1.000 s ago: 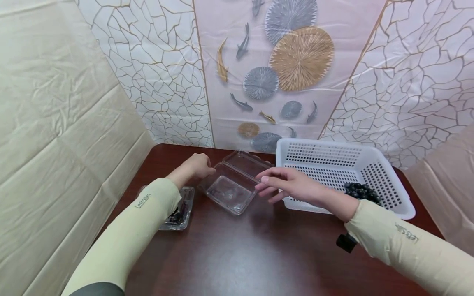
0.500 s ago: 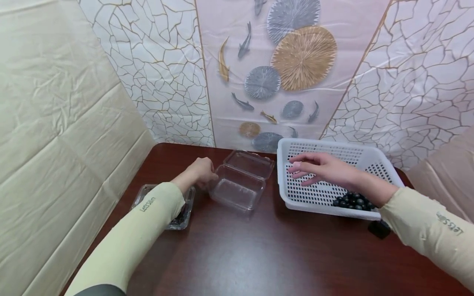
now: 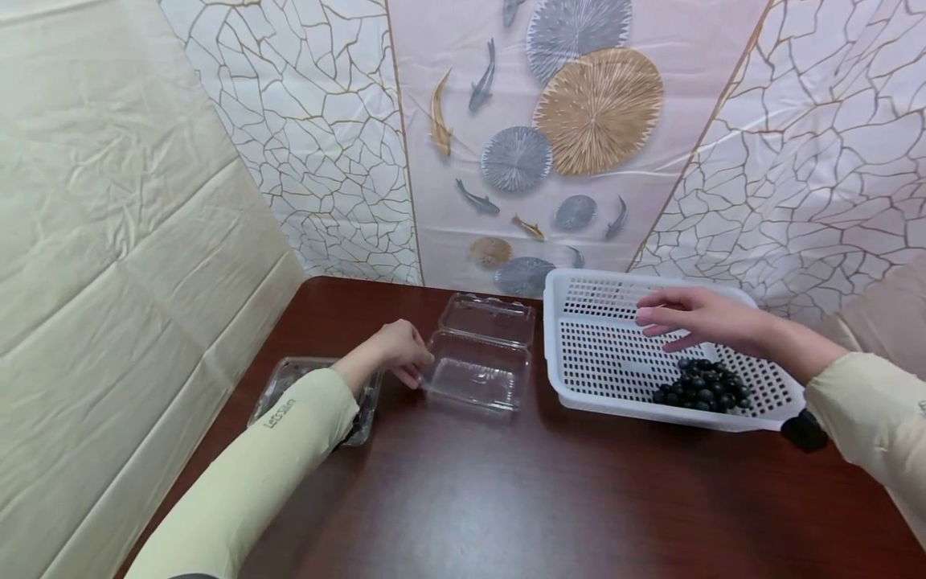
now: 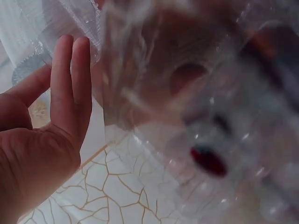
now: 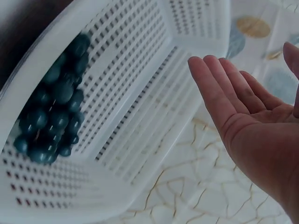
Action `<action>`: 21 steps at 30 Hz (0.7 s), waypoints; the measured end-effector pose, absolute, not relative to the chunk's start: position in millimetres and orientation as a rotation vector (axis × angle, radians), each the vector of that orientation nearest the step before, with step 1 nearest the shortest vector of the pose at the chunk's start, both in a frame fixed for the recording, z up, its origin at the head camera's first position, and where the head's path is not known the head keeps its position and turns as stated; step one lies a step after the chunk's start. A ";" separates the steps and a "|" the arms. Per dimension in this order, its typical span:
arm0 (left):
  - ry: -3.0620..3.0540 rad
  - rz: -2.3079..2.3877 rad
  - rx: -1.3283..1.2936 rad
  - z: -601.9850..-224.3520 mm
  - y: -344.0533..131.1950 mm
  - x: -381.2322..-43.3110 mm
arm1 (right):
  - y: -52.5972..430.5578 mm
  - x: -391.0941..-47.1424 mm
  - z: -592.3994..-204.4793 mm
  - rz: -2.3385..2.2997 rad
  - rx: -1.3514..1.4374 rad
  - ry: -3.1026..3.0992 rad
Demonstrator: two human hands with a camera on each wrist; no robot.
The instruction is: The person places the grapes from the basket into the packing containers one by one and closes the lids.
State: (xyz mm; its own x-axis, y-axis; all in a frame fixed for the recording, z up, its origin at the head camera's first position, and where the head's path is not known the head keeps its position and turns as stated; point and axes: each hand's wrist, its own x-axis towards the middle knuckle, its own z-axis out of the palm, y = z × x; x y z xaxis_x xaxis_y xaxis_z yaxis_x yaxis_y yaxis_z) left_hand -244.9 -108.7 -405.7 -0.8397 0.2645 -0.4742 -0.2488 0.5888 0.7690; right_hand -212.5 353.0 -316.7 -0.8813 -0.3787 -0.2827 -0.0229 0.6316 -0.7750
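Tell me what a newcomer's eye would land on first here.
Probably the dark grapes, heaped toward the right end of the white basket. Next might come the big gold disc, high on the backdrop. The open clear box, between the left hand and the basket, would likely come third.

We see a pale yellow fabric left sleeve [image 3: 249, 474] with small dark printed lettering [image 3: 280, 413], a matching pale yellow right sleeve [image 3: 871, 414], and a small black block-shaped device [image 3: 805, 432] by the right sleeve's end.
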 end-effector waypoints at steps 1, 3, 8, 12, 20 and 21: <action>2.247 1.234 0.001 -406.4 -108.2 -243.5 | 357.4 -213.1 -317.5 -1.124 -0.321 2.437; 2.224 1.268 -0.016 -407.7 -107.1 -240.2 | 366.8 -214.2 -319.1 -1.061 -0.304 2.456; 2.196 1.332 -0.076 -413.6 -103.0 -232.4 | 393.8 -217.3 -323.3 -0.895 -0.230 2.456; 2.198 1.370 -0.114 -417.4 -99.1 -225.1 | 412.5 -220.4 -326.3 -0.826 -0.217 2.436; 2.249 1.364 -0.142 -421.6 -97.7 -212.5 | 434.0 -229.3 -329.2 -0.722 -0.169 2.435; 2.252 1.365 -0.148 -422.1 -98.1 -211.4 | 435.9 -230.4 -329.7 -0.713 -0.159 2.434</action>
